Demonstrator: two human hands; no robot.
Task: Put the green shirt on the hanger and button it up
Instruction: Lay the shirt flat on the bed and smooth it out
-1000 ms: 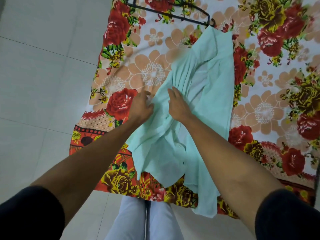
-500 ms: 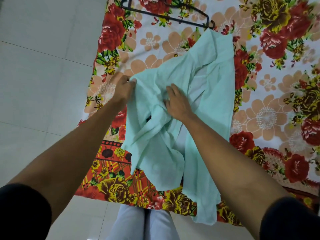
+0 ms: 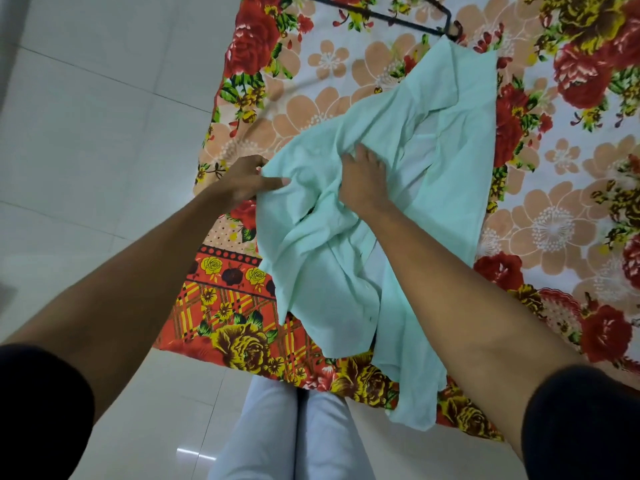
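Observation:
The pale green shirt (image 3: 450, 140) lies crumpled on a flowered bed sheet (image 3: 554, 220), its lower end hanging over the near edge. My left hand (image 3: 242, 181) pinches the shirt's left edge between thumb and fingers. My right hand (image 3: 363, 181) presses down on the bunched fabric in the middle, fingers curled into the folds. A black hanger (image 3: 398, 19) lies flat on the sheet beyond the shirt's far end, partly cut off by the top of the frame, touching neither hand.
The bed's left and near edges border a white tiled floor (image 3: 86, 133). My legs in light trousers (image 3: 287, 438) stand against the near edge of the bed.
My left hand has pulled the shirt's left edge outward to the left, spreading the fabric. My right hand has stayed on the shirt's middle. The view has shifted slightly.

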